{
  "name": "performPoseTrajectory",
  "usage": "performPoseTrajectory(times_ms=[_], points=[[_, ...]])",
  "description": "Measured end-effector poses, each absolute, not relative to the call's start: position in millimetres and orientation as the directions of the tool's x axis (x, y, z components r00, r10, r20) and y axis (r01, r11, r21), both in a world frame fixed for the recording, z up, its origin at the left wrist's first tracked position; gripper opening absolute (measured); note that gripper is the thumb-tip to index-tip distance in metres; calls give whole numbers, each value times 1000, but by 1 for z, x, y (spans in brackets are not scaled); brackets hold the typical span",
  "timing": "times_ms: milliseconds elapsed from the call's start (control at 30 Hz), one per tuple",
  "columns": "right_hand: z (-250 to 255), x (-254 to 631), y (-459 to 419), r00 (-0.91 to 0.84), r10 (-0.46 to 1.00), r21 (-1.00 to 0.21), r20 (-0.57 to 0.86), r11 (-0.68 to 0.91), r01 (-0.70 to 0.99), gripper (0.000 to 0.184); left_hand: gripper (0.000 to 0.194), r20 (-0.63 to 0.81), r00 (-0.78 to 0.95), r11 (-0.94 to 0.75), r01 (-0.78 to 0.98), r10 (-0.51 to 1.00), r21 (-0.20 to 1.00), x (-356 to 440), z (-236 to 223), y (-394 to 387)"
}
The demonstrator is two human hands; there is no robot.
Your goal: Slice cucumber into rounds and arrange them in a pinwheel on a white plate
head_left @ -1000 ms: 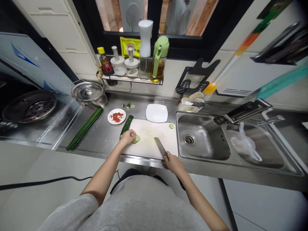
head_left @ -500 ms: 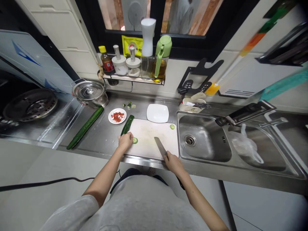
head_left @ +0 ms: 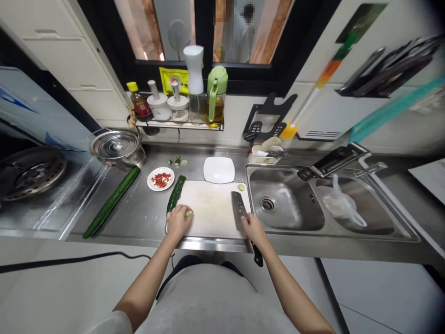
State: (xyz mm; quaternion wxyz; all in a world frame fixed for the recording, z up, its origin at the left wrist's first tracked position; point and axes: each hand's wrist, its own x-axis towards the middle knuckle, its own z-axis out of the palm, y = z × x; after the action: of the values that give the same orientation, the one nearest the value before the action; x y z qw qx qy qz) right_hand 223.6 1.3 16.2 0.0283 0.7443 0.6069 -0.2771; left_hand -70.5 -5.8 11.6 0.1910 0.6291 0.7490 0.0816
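At the left edge of the white cutting board (head_left: 212,208), my left hand (head_left: 178,221) is closed on a small cucumber piece (head_left: 188,213), partly hidden by the fingers. Just beyond that hand, a cut length of cucumber (head_left: 176,192) lies across the board's left edge. My right hand (head_left: 254,229) grips a kitchen knife (head_left: 238,204) where blade meets handle. Its broad blade is over the right side of the board, turned flat-side up with bits on it, and the black handle sticks out toward me. A cucumber slice (head_left: 241,187) rests in the board's far right corner.
A white plate (head_left: 219,170) stands behind the board, and a small plate of chopped red pieces (head_left: 160,179) to its left. A whole cucumber (head_left: 111,202) lies farther left by a steel pot (head_left: 120,150). The sink (head_left: 285,199) adjoins on the right.
The cucumber slice beside my left hand is now in its fingers. My right hand has shifted slightly right and the knife has turned, showing its broad side. The camera view has shifted too.
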Motion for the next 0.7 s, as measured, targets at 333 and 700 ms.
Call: performPoseTrajectory(times_ms=[333, 700], points=[[-8, 237, 26, 155, 905, -290, -397, -284, 914, 32, 20, -115, -139, 177, 871, 984, 458, -64, 8, -11], [11, 231, 25, 227, 895, -48, -383, -265, 963, 34, 20, -51, -115, 125, 855, 992, 503, -57, -11, -11]])
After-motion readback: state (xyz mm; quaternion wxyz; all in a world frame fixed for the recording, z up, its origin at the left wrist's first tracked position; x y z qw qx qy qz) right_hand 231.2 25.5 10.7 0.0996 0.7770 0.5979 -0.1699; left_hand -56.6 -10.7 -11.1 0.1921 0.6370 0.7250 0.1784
